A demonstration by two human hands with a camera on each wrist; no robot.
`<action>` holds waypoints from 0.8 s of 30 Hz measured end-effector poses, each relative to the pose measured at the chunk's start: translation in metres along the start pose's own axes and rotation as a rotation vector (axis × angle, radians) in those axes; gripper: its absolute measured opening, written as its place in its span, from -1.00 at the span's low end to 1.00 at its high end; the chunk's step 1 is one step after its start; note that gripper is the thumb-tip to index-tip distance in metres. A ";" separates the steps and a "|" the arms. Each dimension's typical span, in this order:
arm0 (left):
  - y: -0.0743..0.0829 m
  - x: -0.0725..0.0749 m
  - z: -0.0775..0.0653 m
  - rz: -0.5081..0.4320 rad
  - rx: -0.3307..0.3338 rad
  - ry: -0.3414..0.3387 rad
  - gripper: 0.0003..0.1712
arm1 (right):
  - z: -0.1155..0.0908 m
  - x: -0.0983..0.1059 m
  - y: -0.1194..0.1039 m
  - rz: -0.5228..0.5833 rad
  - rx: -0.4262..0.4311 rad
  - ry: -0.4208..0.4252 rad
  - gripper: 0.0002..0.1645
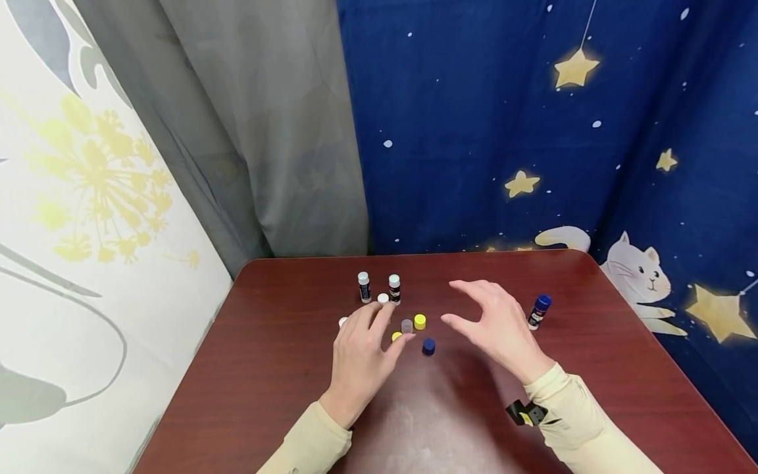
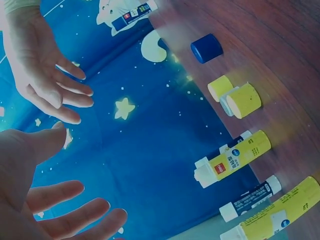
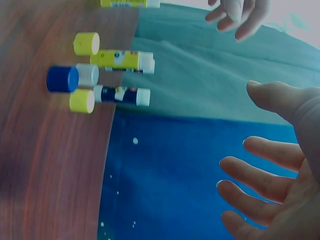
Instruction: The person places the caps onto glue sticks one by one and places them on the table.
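My left hand (image 1: 362, 345) hovers over the table with nothing in it, its thumb near a yellow cap (image 1: 397, 336). To the right, my right hand (image 1: 500, 326) is raised with fingers and thumb apart, holding nothing. Between them lie a second yellow cap (image 1: 420, 322), a translucent cap (image 1: 406, 326) and a dark blue cap (image 1: 429, 346). Two dark glue sticks with white tops (image 1: 364, 288) (image 1: 394, 289) stand farther back. Two yellow glue sticks (image 2: 240, 157) (image 2: 285, 215) stand upright; my left hand mostly hides them in the head view.
A glue stick with a blue cap (image 1: 539, 311) stands at the right, beyond my right hand. The brown table (image 1: 254, 395) meets a grey curtain (image 1: 284, 131) and a blue starry curtain (image 1: 450, 131) at its back edge.
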State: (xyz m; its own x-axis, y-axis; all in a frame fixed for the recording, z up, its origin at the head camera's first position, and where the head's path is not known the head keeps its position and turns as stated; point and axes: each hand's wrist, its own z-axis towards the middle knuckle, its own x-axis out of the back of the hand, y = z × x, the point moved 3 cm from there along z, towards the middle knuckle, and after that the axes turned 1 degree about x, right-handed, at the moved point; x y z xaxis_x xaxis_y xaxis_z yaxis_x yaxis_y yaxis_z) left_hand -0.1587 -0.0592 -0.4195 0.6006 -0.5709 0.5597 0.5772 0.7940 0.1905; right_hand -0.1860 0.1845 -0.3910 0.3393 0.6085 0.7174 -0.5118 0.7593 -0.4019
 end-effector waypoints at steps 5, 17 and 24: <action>-0.001 0.001 0.001 -0.007 0.005 -0.006 -0.30 | -0.001 -0.006 -0.008 0.015 0.018 -0.025 -0.30; -0.001 0.006 -0.002 0.007 0.028 -0.021 -0.32 | 0.004 -0.030 0.006 0.026 -0.018 -0.090 -0.41; -0.001 0.009 -0.004 0.009 0.044 -0.020 -0.32 | 0.002 -0.063 0.025 -0.016 -0.051 -0.220 -0.48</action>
State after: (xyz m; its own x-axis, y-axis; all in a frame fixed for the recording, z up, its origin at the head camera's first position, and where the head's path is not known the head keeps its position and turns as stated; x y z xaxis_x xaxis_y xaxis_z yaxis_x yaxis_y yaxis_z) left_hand -0.1509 -0.0660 -0.4179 0.5939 -0.5599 0.5778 0.5466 0.8077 0.2208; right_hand -0.2215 0.1643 -0.4455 0.1636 0.5355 0.8285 -0.4655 0.7824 -0.4138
